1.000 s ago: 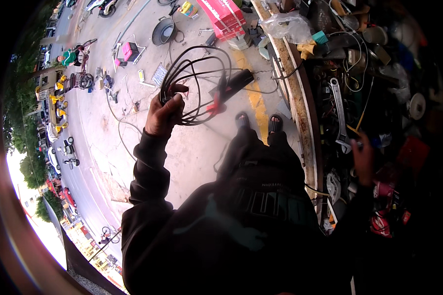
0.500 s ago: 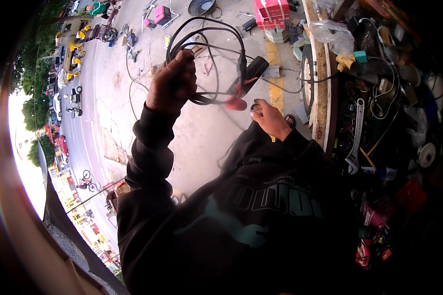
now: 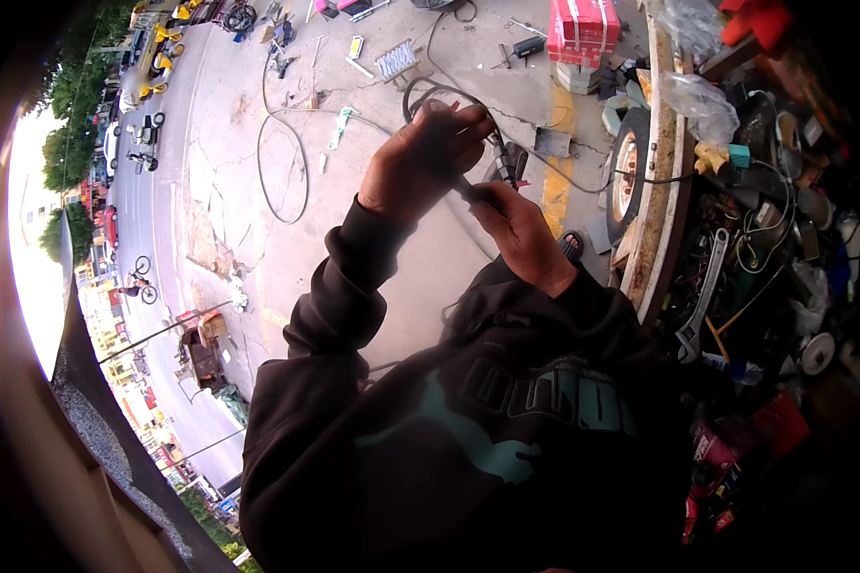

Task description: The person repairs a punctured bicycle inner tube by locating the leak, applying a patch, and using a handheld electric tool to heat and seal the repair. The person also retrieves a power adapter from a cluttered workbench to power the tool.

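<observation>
My left hand (image 3: 428, 158) is raised ahead of my chest at a loop of black cable (image 3: 496, 141). Its fingers bend over the cable and are slightly blurred. Just below it to the right, my right hand (image 3: 528, 236) is closed, thumb and fingers pinching a short dark length that looks like part of the cable and reaches toward the left palm. Behind the hands hangs a black hand tool (image 3: 516, 162) with a bit of red, mostly covered by them, so its kind is hard to make out.
A rusty-edged bench (image 3: 652, 220) runs along my right, heaped with tools, including a large adjustable wrench (image 3: 705, 296). Beside it stand a wheel (image 3: 627, 172) and a red box (image 3: 584, 29). Another cable (image 3: 306, 177) loops across the concrete. Beyond lies a street with parked scooters (image 3: 143, 143).
My left hand has moved right and lower, bringing the cable coil and the tool with it. My right hand has risen to meet it and closed on the dark length. The view has shifted.
</observation>
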